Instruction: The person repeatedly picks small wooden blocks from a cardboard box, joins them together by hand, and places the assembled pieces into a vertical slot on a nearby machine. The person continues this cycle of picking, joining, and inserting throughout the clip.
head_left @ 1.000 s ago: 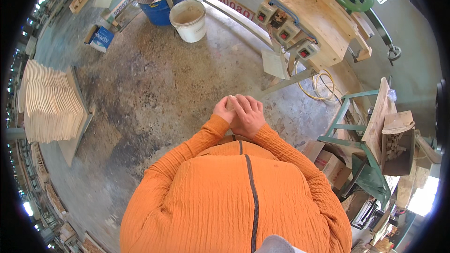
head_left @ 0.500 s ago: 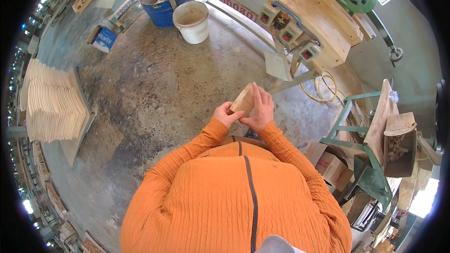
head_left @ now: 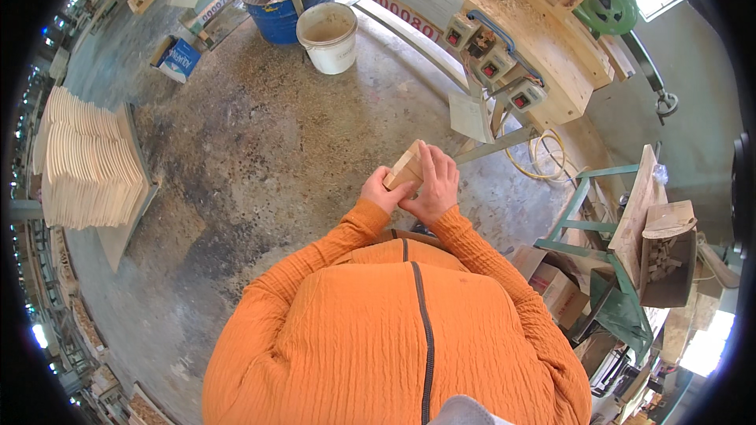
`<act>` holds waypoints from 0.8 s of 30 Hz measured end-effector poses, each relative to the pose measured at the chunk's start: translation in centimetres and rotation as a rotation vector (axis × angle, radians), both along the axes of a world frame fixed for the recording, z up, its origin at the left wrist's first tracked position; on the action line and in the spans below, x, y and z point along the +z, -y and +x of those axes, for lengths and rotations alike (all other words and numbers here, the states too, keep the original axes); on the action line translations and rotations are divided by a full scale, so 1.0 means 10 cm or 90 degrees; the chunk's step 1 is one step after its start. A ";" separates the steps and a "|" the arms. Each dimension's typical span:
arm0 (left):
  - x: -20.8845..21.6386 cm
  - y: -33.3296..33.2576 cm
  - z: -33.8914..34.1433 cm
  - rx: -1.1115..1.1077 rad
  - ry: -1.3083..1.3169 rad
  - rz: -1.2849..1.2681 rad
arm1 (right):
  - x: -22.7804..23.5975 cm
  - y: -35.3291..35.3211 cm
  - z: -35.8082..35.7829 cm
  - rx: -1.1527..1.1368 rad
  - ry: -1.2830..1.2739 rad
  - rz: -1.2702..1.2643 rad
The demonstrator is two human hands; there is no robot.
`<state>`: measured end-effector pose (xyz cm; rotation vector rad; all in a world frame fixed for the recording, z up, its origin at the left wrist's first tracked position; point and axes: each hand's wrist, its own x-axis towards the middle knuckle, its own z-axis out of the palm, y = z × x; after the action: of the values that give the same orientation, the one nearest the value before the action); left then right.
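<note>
A small pale wooden block (head_left: 404,167) is held between my two hands in front of my waist, tilted up to the right. My left hand (head_left: 383,190) grips its lower left end, thumb laid across the near side. The fingers of my right hand (head_left: 435,182) wrap over the block's right side and upper end, covering part of it. My hands nearly meet below the block. Both forearms wear orange sleeves.
At the left, a tall stack of curved wooden slats (head_left: 90,161) rests on a board. A white bucket (head_left: 329,55) and a blue tub (head_left: 276,20) stand by the wooden workbench (head_left: 579,83) with its switch boxes. At right, a green-framed stand (head_left: 587,228) adjoins a box of wood offcuts (head_left: 665,264).
The block has turned slightly in my hands, showing more of its edge and less of its broad face. My view has shifted a little; both hands keep hold.
</note>
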<state>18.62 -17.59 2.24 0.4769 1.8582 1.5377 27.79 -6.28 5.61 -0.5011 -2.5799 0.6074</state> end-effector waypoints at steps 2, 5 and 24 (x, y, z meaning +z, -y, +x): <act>-0.03 -0.01 0.00 0.001 0.028 0.046 | 0.00 0.01 0.00 0.012 -0.003 0.030; -0.09 0.02 -0.08 -0.019 0.072 0.019 | -0.04 0.06 -0.02 0.030 -0.028 0.063; -0.39 0.08 -0.08 -0.083 0.048 0.005 | -0.13 0.17 0.06 0.083 0.003 0.112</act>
<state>17.78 -18.39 -1.61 0.5254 1.7295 1.4568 28.41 -8.03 4.36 -0.2789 -2.6548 0.4168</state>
